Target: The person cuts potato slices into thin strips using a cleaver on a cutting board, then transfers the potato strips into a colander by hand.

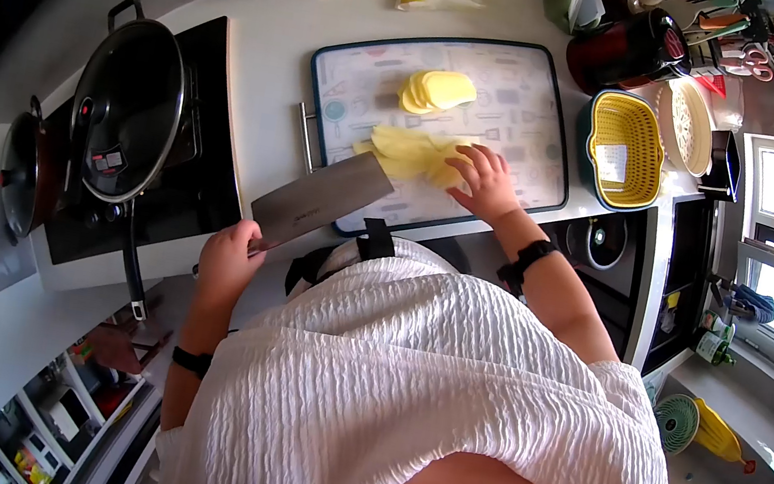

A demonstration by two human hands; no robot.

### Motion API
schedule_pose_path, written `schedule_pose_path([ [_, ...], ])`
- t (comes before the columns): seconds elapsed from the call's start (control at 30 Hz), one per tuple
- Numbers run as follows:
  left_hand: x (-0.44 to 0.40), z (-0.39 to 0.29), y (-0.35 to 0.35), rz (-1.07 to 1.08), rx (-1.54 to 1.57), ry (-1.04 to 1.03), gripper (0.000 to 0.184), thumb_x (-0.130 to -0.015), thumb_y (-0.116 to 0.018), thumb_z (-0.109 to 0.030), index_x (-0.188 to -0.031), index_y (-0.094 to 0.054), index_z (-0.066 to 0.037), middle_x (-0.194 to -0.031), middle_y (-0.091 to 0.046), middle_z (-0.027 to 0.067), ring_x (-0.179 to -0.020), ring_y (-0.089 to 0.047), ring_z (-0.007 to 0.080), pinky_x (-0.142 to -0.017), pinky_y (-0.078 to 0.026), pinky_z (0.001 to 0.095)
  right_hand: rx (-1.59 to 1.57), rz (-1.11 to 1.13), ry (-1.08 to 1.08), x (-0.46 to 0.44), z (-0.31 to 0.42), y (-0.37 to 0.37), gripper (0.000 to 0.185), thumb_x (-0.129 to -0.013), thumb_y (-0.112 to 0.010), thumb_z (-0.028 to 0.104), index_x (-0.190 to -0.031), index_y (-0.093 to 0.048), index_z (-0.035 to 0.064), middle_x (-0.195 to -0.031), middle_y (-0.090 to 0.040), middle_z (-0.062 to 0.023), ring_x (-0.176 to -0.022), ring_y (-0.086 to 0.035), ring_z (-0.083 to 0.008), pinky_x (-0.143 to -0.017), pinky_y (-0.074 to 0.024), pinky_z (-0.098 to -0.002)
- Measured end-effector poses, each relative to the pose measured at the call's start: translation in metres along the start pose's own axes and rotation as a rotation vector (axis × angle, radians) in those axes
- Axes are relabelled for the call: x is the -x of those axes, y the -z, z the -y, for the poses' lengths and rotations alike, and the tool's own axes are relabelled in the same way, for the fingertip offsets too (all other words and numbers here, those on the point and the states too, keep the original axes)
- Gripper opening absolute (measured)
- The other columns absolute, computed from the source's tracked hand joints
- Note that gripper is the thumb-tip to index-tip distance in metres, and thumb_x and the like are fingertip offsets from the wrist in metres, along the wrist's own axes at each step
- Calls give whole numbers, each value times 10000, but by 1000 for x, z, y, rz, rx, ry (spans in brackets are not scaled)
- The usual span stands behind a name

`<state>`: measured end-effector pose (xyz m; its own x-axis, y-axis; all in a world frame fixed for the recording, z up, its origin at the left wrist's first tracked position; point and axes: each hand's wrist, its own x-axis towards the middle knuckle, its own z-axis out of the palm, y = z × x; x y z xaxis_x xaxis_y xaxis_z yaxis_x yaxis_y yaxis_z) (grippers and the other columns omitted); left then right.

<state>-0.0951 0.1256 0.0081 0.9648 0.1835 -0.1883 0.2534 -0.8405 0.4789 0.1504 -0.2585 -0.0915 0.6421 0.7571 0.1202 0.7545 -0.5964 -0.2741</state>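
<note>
Blade marking on cleaver (321, 199), left of center: illegible. Left hand (233, 256): closed around handle. Right hand (485, 185): reaching up-left, fingers parted, at yellow slices (408, 152), upper center.

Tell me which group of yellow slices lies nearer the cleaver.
The spread-out slices nearer the person, with the cleaver at one end and the right hand at the other; the compact pile sits farther off, away from both.
</note>
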Motion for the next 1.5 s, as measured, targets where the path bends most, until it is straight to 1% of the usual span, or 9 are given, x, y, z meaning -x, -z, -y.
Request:
schedule_pose_path([
  [0.2,17,-8,0,-29,-21,131,272,-706,-761,-100,-894,-565,-93,-743,-644,112,-716,-644,337,-626,-497,432,-339,38,-533,33,-26,8,1008,-586,-903,237,-1427,-348,194,-1345,-396,-175,-1151,-525,-361,-944,-502,-440],
  [0.3,26,-14,2,-50,-22,169,259,-717,-764,-114,-883,-567,-93,-739,-641,110,-715,-641,339,-622,-496,432,-451,183,-613,37,-38,16,943,-614,-887,217,-1405,-375,178,-1309,-429,-173,-1064,-582,-339,-908,-518,-434],
  [0.47,34,-26,3,-72,-4,222,236,-736,-758,-130,-867,-565,-92,-733,-631,115,-709,-634,344,-614,-490,433,-134,246,-184,23,-46,28,377,-750,-754,150,-1107,-641,192,-1173,-566,-60,-1096,-564,-300,-907,-501,-418],
  [0.67,38,-35,-1,-77,22,263,225,-749,-747,-134,-867,-560,-94,-729,-623,127,-703,-628,351,-603,-480,440,-86,440,-94,-3,-48,30,191,-752,-760,210,-928,-694,173,-1152,-569,-25,-1160,-526,-264,-938,-468,-402],
  [0.87,45,-36,-16,-102,73,279,241,-748,-748,-131,-885,-553,-93,-728,-620,131,-705,-625,362,-598,-477,445,-89,351,-15,-8,-39,18,285,-713,-801,264,-944,-668,163,-1218,-526,-12,-1216,-468,-277,-971,-430,-461],
  [1.0,48,-44,-18,-114,69,286,261,-744,-758,-135,-900,-553,-95,-739,-628,130,-711,-629,362,-602,-481,444,-37,250,-62,-27,-28,8,698,-619,-866,333,-1213,-537,168,-1324,-449,-61,-1249,-435,-320,-1022,-390,-484],
  [1.1,51,-47,-19,-117,65,300,273,-743,-766,-139,-911,-554,-97,-747,-635,126,-710,-632,359,-604,-486,443,13,397,-40,-46,-25,11,772,-610,-876,346,-1257,-500,156,-1313,-465,-79,-1242,-448,-336,-1025,-388,-499],
  [1.3,52,-47,-23,-140,59,267,275,-754,-769,-142,-916,-552,-95,-750,-641,120,-707,-638,351,-603,-495,431,1,634,-115,-54,-24,7,761,-620,-875,345,-1251,-511,129,-1298,-491,-120,-1217,-484,-364,-966,-449,-479],
  [1.5,55,-44,-28,-147,76,287,281,-755,-768,-145,-930,-551,-105,-759,-645,117,-714,-639,350,-609,-497,430,-149,570,-195,-33,-23,8,631,-727,-809,292,-1236,-504,78,-1167,-588,-172,-1124,-561,-362,-937,-477,-440],
])
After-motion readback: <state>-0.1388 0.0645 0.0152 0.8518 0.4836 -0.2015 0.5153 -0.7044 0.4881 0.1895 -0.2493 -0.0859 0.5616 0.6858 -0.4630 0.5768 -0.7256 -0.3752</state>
